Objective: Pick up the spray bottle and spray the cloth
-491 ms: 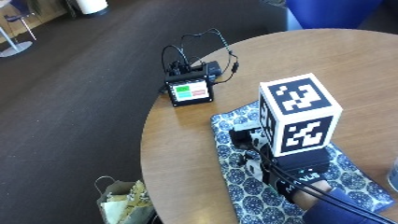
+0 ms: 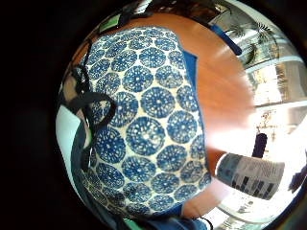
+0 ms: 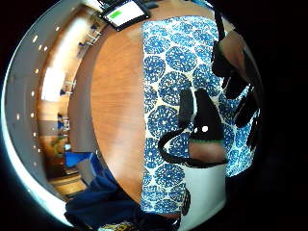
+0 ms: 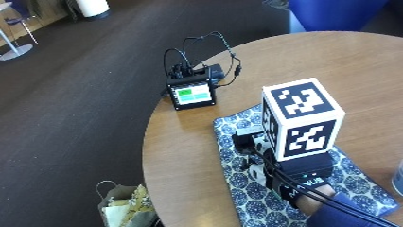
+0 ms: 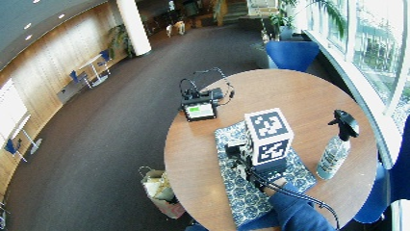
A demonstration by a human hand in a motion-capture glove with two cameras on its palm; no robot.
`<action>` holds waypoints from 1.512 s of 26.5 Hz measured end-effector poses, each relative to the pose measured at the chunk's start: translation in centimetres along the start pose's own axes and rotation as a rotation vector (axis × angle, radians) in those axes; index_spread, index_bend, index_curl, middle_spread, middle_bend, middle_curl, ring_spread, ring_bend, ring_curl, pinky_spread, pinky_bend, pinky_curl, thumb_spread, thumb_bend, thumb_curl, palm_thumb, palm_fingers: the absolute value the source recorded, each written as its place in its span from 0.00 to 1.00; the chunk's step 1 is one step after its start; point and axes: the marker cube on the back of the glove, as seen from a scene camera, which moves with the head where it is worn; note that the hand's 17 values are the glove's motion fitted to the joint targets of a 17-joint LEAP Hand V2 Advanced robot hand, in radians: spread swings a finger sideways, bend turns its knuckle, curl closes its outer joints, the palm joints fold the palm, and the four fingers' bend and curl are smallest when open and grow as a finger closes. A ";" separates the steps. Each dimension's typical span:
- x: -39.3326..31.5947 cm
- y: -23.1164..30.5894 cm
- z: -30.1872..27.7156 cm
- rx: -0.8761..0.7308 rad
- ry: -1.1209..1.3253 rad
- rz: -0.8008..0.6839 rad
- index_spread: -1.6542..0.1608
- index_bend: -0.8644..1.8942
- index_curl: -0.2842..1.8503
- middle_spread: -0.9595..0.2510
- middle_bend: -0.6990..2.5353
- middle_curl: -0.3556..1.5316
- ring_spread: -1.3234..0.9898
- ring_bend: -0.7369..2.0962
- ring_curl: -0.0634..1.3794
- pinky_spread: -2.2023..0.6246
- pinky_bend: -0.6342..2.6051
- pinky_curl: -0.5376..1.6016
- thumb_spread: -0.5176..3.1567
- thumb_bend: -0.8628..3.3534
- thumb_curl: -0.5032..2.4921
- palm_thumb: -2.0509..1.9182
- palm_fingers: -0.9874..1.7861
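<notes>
A person's gloved right hand (image 4: 296, 187) is hovering over a blue-and-white patterned cloth (image 4: 249, 189) that is lying flat on a round wooden table (image 4: 182, 151). From the outside view the hand is sitting low above the middle of the cloth, with the dark blue sleeve (image 4: 343, 213) reaching in from the table's near edge. The fingers themselves are mostly hidden there. In the thumb-side palm view a black-gloved finger (image 3: 207, 120) is stretching out straight across the cloth's round medallions, and nothing is sitting between the fingers, so the hand is looking relaxed and is gripping nothing.

The spray bottle (image 5: 336, 147) is standing upright on the table, off to the side of the cloth toward the windows, well apart from the hand. Its black trigger head is sitting on top and its body is carrying a printed label. In the little-finger-side palm view the same bottle (image 2: 249, 175) is showing beyond the cloth's edge, on bare wood, untouched.

The cloth (image 2: 148, 120) is filling most of both palm views, so the palm is facing down on it from close by. I cannot tell whether the hand is actually touching the fabric.

At the far edge of the table a small black device with a lit green screen (image 4: 192, 94) is standing with its cables looping behind it, near the cloth's far corner but apart from it. On the dark floor beside the table a paper bag (image 4: 123, 205) is sitting.
</notes>
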 end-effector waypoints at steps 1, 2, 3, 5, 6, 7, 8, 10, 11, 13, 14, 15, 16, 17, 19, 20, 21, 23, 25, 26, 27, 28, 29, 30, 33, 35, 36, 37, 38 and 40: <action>0.0 0.0 0.0 0.001 -0.002 0.000 0.78 0.35 0.21 0.69 0.35 0.34 0.48 0.54 0.29 0.70 0.50 0.43 0.39 0.29 0.25 0.68 0.80; 0.1 0.0 0.0 0.002 -0.003 0.001 0.78 0.35 0.21 0.69 0.36 0.35 0.48 0.54 0.30 0.70 0.50 0.43 0.40 0.29 0.25 0.68 0.80; 0.1 0.1 0.0 0.003 -0.005 0.002 0.77 0.35 0.21 0.69 0.36 0.35 0.48 0.54 0.30 0.70 0.50 0.44 0.40 0.29 0.25 0.68 0.80; 0.1 0.1 0.0 0.005 -0.010 0.003 0.77 0.35 0.22 0.69 0.36 0.36 0.48 0.54 0.31 0.70 0.50 0.44 0.41 0.29 0.26 0.68 0.80; 0.2 0.1 0.0 0.005 -0.012 0.003 0.77 0.35 0.22 0.69 0.36 0.36 0.48 0.54 0.31 0.69 0.50 0.44 0.41 0.29 0.26 0.69 0.80; 0.2 0.2 0.0 0.006 -0.014 0.004 0.77 0.35 0.22 0.69 0.36 0.36 0.48 0.54 0.31 0.69 0.50 0.45 0.42 0.29 0.26 0.69 0.79; 0.2 0.2 0.0 0.006 -0.015 0.005 0.77 0.35 0.22 0.69 0.36 0.37 0.48 0.54 0.32 0.69 0.50 0.45 0.42 0.28 0.26 0.69 0.79; 0.2 0.2 0.0 0.007 -0.017 0.006 0.77 0.35 0.23 0.69 0.36 0.37 0.48 0.54 0.32 0.69 0.50 0.45 0.43 0.28 0.27 0.69 0.79; 0.1 0.2 0.1 0.006 -0.018 0.006 0.77 0.35 0.23 0.69 0.35 0.37 0.48 0.54 0.32 0.69 0.50 0.45 0.43 0.28 0.27 0.69 0.79; 0.1 0.2 0.1 0.004 -0.019 0.005 0.77 0.35 0.23 0.69 0.35 0.38 0.48 0.54 0.33 0.69 0.49 0.46 0.43 0.28 0.27 0.69 0.79; 0.1 0.3 0.1 0.004 -0.019 0.004 0.77 0.35 0.23 0.69 0.35 0.38 0.48 0.54 0.33 0.69 0.49 0.46 0.44 0.27 0.27 0.69 0.79; 0.1 0.3 0.1 0.003 -0.020 0.004 0.77 0.35 0.23 0.69 0.35 0.38 0.48 0.54 0.33 0.69 0.49 0.46 0.44 0.27 0.28 0.69 0.79; 0.1 0.3 0.2 0.003 -0.021 0.004 0.77 0.35 0.23 0.69 0.35 0.39 0.48 0.54 0.33 0.69 0.49 0.46 0.44 0.27 0.28 0.69 0.79; 0.1 0.4 0.2 0.003 -0.021 0.004 0.77 0.35 0.24 0.69 0.35 0.39 0.48 0.54 0.33 0.69 0.49 0.46 0.44 0.27 0.28 0.69 0.79; 0.1 0.4 0.3 0.002 -0.021 0.004 0.77 0.35 0.24 0.69 0.35 0.39 0.48 0.54 0.33 0.69 0.49 0.46 0.45 0.27 0.28 0.69 0.79; 0.1 0.4 0.3 0.001 -0.021 0.004 0.77 0.35 0.24 0.69 0.35 0.39 0.48 0.53 0.33 0.68 0.48 0.46 0.45 0.27 0.28 0.69 0.79; 0.0 0.5 0.4 0.000 -0.021 0.003 0.77 0.35 0.24 0.69 0.35 0.40 0.48 0.53 0.34 0.68 0.47 0.46 0.45 0.26 0.28 0.69 0.79; 0.0 0.5 0.5 0.001 -0.022 0.001 0.77 0.36 0.24 0.69 0.36 0.40 0.48 0.53 0.34 0.68 0.46 0.45 0.45 0.26 0.29 0.69 0.79; 0.0 0.6 0.5 0.005 -0.026 -0.001 0.77 0.36 0.24 0.69 0.35 0.40 0.48 0.53 0.34 0.67 0.45 0.45 0.45 0.26 0.29 0.69 0.79; 0.0 0.7 0.4 0.011 -0.029 -0.004 0.77 0.36 0.25 0.70 0.34 0.40 0.48 0.53 0.34 0.67 0.44 0.44 0.46 0.26 0.29 0.69 0.77; -0.1 0.8 0.3 0.018 -0.034 -0.008 0.77 0.36 0.25 0.70 0.34 0.40 0.48 0.52 0.33 0.67 0.44 0.44 0.46 0.25 0.29 0.69 0.77; -0.1 0.9 0.2 0.027 -0.039 -0.013 0.76 0.37 0.25 0.70 0.32 0.39 0.48 0.51 0.33 0.67 0.44 0.44 0.46 0.25 0.29 0.69 0.75; -0.2 1.1 0.0 0.037 -0.045 -0.020 0.76 0.38 0.26 0.71 0.30 0.38 0.49 0.49 0.32 0.67 0.44 0.44 0.46 0.25 0.29 0.69 0.72; -0.3 1.2 -0.1 0.049 -0.050 -0.027 0.76 0.38 0.26 0.71 0.28 0.37 0.49 0.48 0.31 0.67 0.44 0.44 0.46 0.25 0.29 0.69 0.71; -0.6 1.8 -0.7 0.080 -0.064 -0.055 0.75 0.39 0.28 0.73 0.26 0.36 0.50 0.44 0.30 0.68 0.43 0.44 0.47 0.24 0.29 0.68 0.67; -0.8 2.2 -1.0 0.078 -0.072 -0.081 0.75 0.39 0.28 0.74 0.25 0.36 0.51 0.42 0.30 0.70 0.43 0.44 0.47 0.24 0.29 0.68 0.64; -0.8 2.5 -1.0 0.068 -0.074 -0.096 0.74 0.40 0.29 0.74 0.25 0.35 0.52 0.41 0.29 0.71 0.42 0.44 0.47 0.24 0.29 0.67 0.63; -0.9 2.9 -1.1 0.053 -0.074 -0.111 0.73 0.39 0.29 0.75 0.25 0.35 0.52 0.40 0.28 0.72 0.41 0.43 0.46 0.23 0.29 0.67 0.58; -0.8 3.5 -1.0 0.037 -0.072 -0.126 0.73 0.38 0.29 0.75 0.25 0.35 0.53 0.40 0.28 0.74 0.42 0.44 0.46 0.22 0.29 0.67 0.55; -0.7 4.9 -1.1 0.009 -0.066 -0.155 0.72 0.37 0.29 0.77 0.25 0.34 0.55 0.38 0.28 0.76 0.43 0.44 0.45 0.21 0.28 0.65 0.50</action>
